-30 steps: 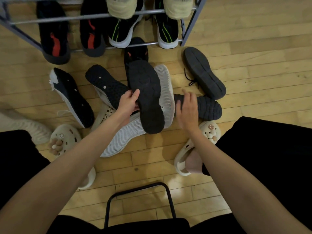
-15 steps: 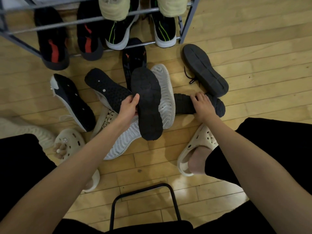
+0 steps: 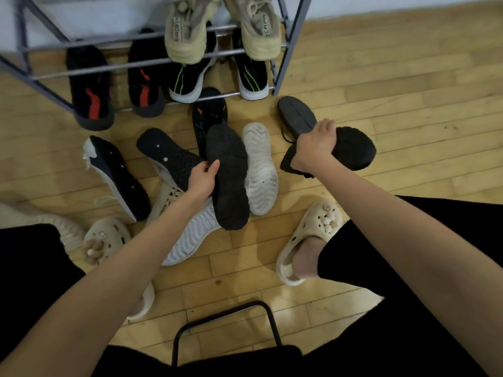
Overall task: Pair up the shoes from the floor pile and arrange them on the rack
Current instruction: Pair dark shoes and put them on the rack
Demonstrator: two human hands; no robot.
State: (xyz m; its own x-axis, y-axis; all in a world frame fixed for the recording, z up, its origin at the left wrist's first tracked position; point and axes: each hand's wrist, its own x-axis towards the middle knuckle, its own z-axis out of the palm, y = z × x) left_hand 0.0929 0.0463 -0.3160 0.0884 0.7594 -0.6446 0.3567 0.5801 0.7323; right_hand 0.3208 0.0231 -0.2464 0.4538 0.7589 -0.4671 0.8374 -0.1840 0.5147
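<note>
Item: floor pile, sorting under way. Our left hand (image 3: 202,176) grips the edge of a black shoe (image 3: 228,175) lying sole-up atop two white-soled shoes (image 3: 260,170) in the pile. Our right hand (image 3: 313,144) grips a second black shoe (image 3: 351,149), lifted beside another dark shoe (image 3: 295,112) on the floor. On the rack (image 3: 280,77): a red-marked black pair (image 3: 91,91), a green-striped pair (image 3: 251,77), and a beige pair (image 3: 183,31) above.

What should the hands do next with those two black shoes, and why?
Probably lift the sole-up black shoe that the left hand grips clear of the white ribbed-sole shoes. The right hand already grips another dark black shoe; held side by side, they could be checked as a pair.
</note>
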